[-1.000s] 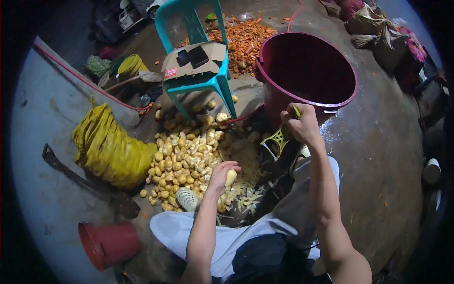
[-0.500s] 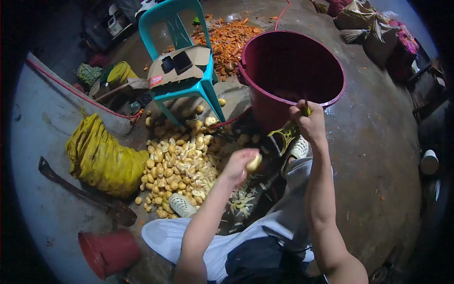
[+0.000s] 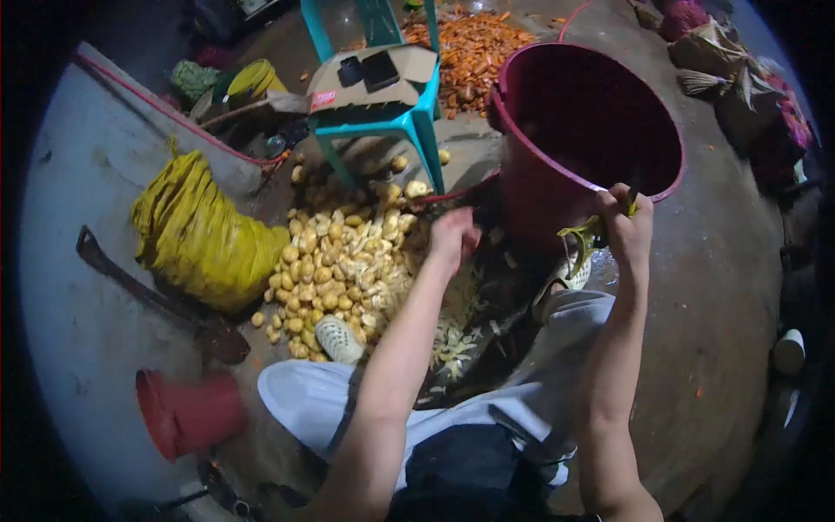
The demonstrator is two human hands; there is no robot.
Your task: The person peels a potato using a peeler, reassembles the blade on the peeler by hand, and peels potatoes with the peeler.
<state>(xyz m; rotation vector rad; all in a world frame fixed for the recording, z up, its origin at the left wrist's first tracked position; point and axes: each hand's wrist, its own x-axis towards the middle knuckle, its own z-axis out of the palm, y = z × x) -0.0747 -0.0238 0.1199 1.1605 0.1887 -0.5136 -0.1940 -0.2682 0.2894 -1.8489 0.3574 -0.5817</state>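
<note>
My right hand [image 3: 628,222] is closed around the handle of a green peeler [image 3: 581,239], beside the near rim of the large maroon tub [image 3: 539,165]. Stretched forward, my left hand [image 3: 454,239] is over the right side of the potato pile [image 3: 322,278]; its fingers are curled and blurred, and no potato shows in it. Pale peelings [image 3: 454,348] lie on the floor between my feet. The inside of the tub is dark.
A teal chair [image 3: 416,122] holds cardboard [image 3: 409,91] with two dark objects. Behind it lie orange pieces [image 3: 478,56]. At the left are a yellow sack [image 3: 204,239], a long dark tool [image 3: 148,291] and a red bucket [image 3: 196,413]. Sacks [image 3: 709,48] line the far right.
My left hand has moved forward, and the potato seen in it earlier no longer shows. My right hand has shifted right with the peeler. The camera view has also shifted.
</note>
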